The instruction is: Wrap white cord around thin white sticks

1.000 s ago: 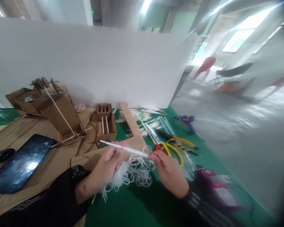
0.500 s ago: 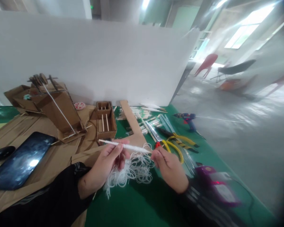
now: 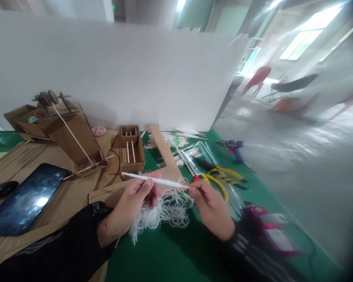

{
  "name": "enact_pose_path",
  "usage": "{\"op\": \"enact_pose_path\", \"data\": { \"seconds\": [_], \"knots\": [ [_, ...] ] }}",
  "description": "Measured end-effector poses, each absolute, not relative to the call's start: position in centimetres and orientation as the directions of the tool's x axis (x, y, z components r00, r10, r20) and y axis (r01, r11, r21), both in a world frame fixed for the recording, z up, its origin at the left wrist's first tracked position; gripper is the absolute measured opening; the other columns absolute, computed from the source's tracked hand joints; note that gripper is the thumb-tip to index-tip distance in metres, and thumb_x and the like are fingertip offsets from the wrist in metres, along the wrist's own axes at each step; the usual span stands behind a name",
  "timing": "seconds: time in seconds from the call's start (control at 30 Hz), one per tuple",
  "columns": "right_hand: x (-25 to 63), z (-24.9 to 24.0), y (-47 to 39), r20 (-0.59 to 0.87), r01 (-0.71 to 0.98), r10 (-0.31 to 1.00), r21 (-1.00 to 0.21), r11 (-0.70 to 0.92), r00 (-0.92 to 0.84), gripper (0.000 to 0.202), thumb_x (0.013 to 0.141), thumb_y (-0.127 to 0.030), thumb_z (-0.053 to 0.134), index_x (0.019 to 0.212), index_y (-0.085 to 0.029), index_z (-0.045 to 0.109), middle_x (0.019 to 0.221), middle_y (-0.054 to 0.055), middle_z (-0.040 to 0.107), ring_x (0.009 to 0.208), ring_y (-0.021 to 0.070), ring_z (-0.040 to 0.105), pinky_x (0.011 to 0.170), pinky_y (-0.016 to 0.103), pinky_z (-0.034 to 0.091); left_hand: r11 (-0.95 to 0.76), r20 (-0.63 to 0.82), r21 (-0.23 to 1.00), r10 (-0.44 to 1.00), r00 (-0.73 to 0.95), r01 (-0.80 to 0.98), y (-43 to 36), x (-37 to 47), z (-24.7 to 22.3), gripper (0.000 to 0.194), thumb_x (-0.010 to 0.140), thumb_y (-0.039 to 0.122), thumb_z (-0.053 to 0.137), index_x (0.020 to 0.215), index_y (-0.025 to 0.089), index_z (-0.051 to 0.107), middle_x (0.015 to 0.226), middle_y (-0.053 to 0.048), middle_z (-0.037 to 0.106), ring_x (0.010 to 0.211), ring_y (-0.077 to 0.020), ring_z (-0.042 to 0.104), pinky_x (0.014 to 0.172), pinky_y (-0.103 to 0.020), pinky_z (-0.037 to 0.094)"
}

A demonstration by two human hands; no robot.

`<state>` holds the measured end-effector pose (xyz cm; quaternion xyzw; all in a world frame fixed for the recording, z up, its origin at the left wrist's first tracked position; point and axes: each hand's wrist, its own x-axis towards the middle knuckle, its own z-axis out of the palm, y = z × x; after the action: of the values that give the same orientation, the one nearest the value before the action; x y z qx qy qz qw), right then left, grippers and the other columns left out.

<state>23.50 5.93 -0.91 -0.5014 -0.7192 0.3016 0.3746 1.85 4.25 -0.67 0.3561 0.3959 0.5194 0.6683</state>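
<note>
Between my hands runs a thin wooden stick [image 3: 164, 181] wound with white string along its middle, its bare ends showing. My left hand [image 3: 135, 199] pinches the wound part between thumb and fingers. At the other end, my right hand [image 3: 210, 205] has its thumb and forefinger closed on the bare tip. A loose heap of white string [image 3: 161, 209] lies on the green table just below the stick, partly behind my left fingers.
Left are a cardboard model [image 3: 73, 137], a black tablet [image 3: 29, 199] and a small cardboard box [image 3: 131, 150]. Right lie scissors [image 3: 194, 166], yellow-handled pliers [image 3: 223, 172], a drill [image 3: 235, 149] and a purple device [image 3: 267, 229]. Bundled sticks [image 3: 167, 140] lie behind, before a white partition [image 3: 120, 74].
The right fingers have opened out slightly and shifted along the stick's end, showing more of the bare tip. My left hand stays almost in place.
</note>
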Motion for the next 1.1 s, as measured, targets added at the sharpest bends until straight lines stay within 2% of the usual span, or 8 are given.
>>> {"op": "enact_pose_path", "data": {
  "seconds": [0.13,0.3,0.4,0.5,0.63,0.8,1.0,1.1],
  "knots": [
    [23.64,-1.04,6.01,0.232,0.518,0.950,-0.798,0.309,-0.209,0.038,0.097,-0.039,0.037,0.068,-0.020,0.053,0.056,-0.001,0.051,0.051,0.0130,0.049,0.050,0.025,0.041,0.202,-0.151,0.895,0.976,0.156,-0.398,4.25,1.92,-0.36,0.030,0.090,0.035,0.054,0.112,0.015,0.058,0.072,0.000,0.060,0.056,-0.0085,0.053,0.051,-0.020,0.039],
    [23.35,-0.98,5.99,0.205,0.422,0.960,-0.866,0.270,-0.192,0.024,0.093,-0.041,0.047,0.089,-0.020,0.056,0.064,-0.001,0.055,0.051,0.0130,0.051,0.049,0.025,0.043,0.229,-0.188,0.886,0.972,0.141,-0.402,4.17,1.91,-0.25,0.030,0.089,0.036,0.056,0.111,0.016,0.058,0.071,0.000,0.060,0.054,-0.0085,0.053,0.050,-0.021,0.038],
    [23.28,-0.85,5.95,0.201,0.411,0.955,-0.869,0.277,-0.218,0.021,0.091,-0.040,0.050,0.089,-0.020,0.055,0.065,-0.001,0.055,0.050,0.0129,0.051,0.048,0.025,0.043,0.228,-0.181,0.887,0.972,0.150,-0.403,4.14,1.86,-0.32,0.029,0.089,0.036,0.056,0.111,0.017,0.057,0.072,0.000,0.060,0.055,-0.0089,0.054,0.051,-0.021,0.039],
    [23.39,-0.78,5.99,0.218,0.458,0.954,-0.840,0.292,-0.208,0.023,0.093,-0.040,0.047,0.085,-0.020,0.054,0.060,-0.002,0.053,0.050,0.0138,0.050,0.049,0.026,0.042,0.214,-0.160,0.890,0.974,0.162,-0.404,4.21,1.81,-0.44,0.026,0.090,0.034,0.055,0.110,0.017,0.057,0.072,0.000,0.061,0.056,-0.0095,0.054,0.052,-0.022,0.039],
    [23.71,-0.92,6.25,0.269,0.589,0.953,-0.751,0.297,-0.138,0.030,0.096,-0.040,0.039,0.078,-0.021,0.053,0.053,-0.003,0.048,0.048,0.0144,0.047,0.048,0.026,0.039,0.180,-0.102,0.897,0.973,0.207,-0.404,4.41,1.64,-0.74,0.017,0.089,0.031,0.058,0.098,0.018,0.058,0.067,0.001,0.062,0.056,-0.0095,0.055,0.054,-0.022,0.040],
    [23.97,-1.12,6.63,0.363,0.664,0.931,-0.685,0.300,-0.046,0.040,0.098,-0.041,0.033,0.065,-0.022,0.047,0.052,-0.002,0.046,0.048,0.0140,0.046,0.050,0.026,0.036,0.194,-0.090,0.904,0.958,0.273,-0.381,4.44,1.31,-0.67,0.015,0.086,0.029,0.062,0.092,0.015,0.063,0.064,-0.001,0.063,0.058,-0.0103,0.055,0.054,-0.022,0.040],
    [23.97,-1.17,6.67,0.285,0.625,0.958,-0.754,0.201,0.036,0.047,0.097,-0.048,0.032,0.059,-0.022,0.043,0.046,-0.004,0.041,0.042,0.0122,0.042,0.044,0.025,0.034,0.240,-0.141,0.902,0.949,0.280,-0.358,4.18,1.08,-0.53,0.024,0.085,0.028,0.064,0.103,0.014,0.068,0.069,-0.003,0.065,0.062,-0.0111,0.056,0.059,-0.024,0.043],
    [23.85,-1.14,6.82,0.222,0.508,0.975,-0.843,0.179,0.024,0.046,0.095,-0.052,0.035,0.062,-0.021,0.045,0.049,-0.004,0.043,0.043,0.0112,0.042,0.042,0.024,0.035,0.235,-0.143,0.902,0.954,0.263,-0.361,4.16,1.16,-0.67,0.027,0.085,0.028,0.064,0.107,0.015,0.068,0.073,-0.004,0.068,0.065,-0.0108,0.057,0.062,-0.024,0.045]
  ]
}}
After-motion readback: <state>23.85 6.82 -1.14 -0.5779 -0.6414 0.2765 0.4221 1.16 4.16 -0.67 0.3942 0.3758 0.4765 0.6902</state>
